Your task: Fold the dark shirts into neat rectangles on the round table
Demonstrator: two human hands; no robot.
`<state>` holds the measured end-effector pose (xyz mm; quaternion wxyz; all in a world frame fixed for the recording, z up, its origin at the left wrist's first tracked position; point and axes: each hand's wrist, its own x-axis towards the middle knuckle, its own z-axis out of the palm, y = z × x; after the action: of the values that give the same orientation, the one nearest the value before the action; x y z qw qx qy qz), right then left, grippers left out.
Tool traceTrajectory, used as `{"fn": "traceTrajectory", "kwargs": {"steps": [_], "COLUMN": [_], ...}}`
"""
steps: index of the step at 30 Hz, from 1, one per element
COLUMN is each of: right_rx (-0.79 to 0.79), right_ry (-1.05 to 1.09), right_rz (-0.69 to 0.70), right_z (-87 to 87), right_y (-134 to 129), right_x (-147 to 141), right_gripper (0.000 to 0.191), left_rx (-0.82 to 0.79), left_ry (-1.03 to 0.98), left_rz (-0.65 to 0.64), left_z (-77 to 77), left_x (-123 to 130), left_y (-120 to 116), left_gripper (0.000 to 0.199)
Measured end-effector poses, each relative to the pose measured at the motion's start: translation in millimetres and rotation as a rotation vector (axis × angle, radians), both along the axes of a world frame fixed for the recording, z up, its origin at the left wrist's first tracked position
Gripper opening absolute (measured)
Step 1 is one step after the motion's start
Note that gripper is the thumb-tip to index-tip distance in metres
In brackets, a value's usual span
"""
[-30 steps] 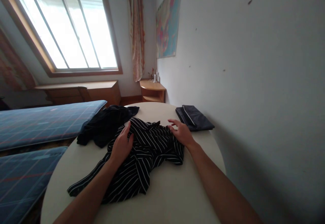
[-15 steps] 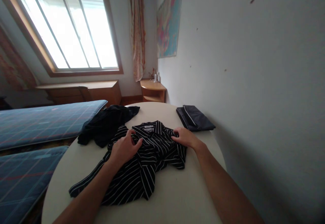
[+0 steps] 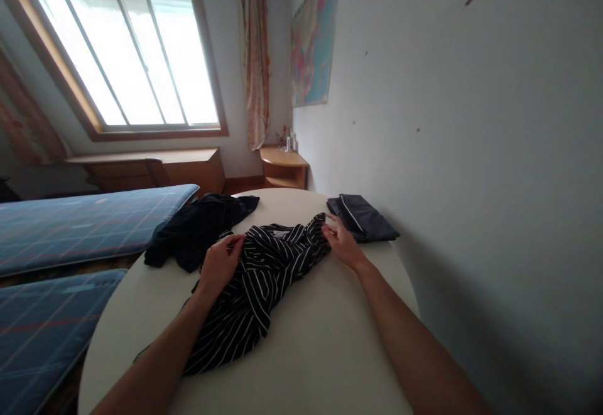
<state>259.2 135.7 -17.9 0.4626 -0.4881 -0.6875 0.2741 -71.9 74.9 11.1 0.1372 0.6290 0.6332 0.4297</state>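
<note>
A black shirt with white stripes (image 3: 264,277) lies rumpled on the round white table (image 3: 325,339), its collar toward the far side. My left hand (image 3: 220,264) pinches the cloth near the left shoulder, thumb against fingers. At the shirt's right side my right hand (image 3: 342,242) grips the fabric and lifts that corner a little. The left sleeve is mostly hidden under my left forearm.
A dark crumpled garment (image 3: 193,230) lies at the table's left edge. Folded dark cloth (image 3: 365,217) rests at the back right, close to the wall (image 3: 471,183). Blue plaid mattresses (image 3: 94,220) stand left of the table.
The left hand has gone from spread fingers to a pinch on the shirt. My right hand has raised the shirt's right side, and the cloth has bunched and shifted slightly left.
</note>
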Motion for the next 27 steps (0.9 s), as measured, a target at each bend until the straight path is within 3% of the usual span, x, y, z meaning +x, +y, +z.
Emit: {"fn": "traceTrajectory", "kwargs": {"steps": [5, 7, 10, 17, 22, 25, 27], "right_rx": [0.059, 0.048, 0.062, 0.177, 0.210, 0.222, 0.212], "right_ry": [-0.295, -0.362, -0.368, -0.305, -0.300, -0.180, -0.112], "right_rz": [0.358, 0.428, 0.426, 0.178, -0.096, -0.306, -0.385], "right_z": [12.3, 16.2, 15.7, 12.1, 22.3, 23.6, 20.6], "right_y": [-22.1, -26.2, -22.8, -6.7, -9.7, -6.9, -2.1], "right_x": [-12.9, -16.1, -16.5, -4.3, 5.0, 11.9, 15.5], "right_gripper": [0.060, 0.051, 0.030, 0.030, 0.029, 0.034, 0.038], "left_rx": [-0.087, -0.062, -0.022, -0.073, 0.074, 0.072, 0.035], "left_ry": [0.088, 0.191, 0.313, 0.385, 0.207, 0.092, 0.039], "left_rz": [-0.160, -0.242, -0.317, -0.351, -0.039, 0.149, 0.202], "left_z": [-3.0, -2.3, -1.2, -3.8, 0.3, 1.7, 0.6], "left_x": [12.5, 20.2, 26.5, 20.9, -1.1, -22.4, -34.2], "left_y": [-9.1, -16.7, -24.0, -16.7, -5.4, 3.7, 9.6], "left_gripper": [0.059, 0.069, 0.073, 0.038, 0.033, 0.031, 0.031]}}
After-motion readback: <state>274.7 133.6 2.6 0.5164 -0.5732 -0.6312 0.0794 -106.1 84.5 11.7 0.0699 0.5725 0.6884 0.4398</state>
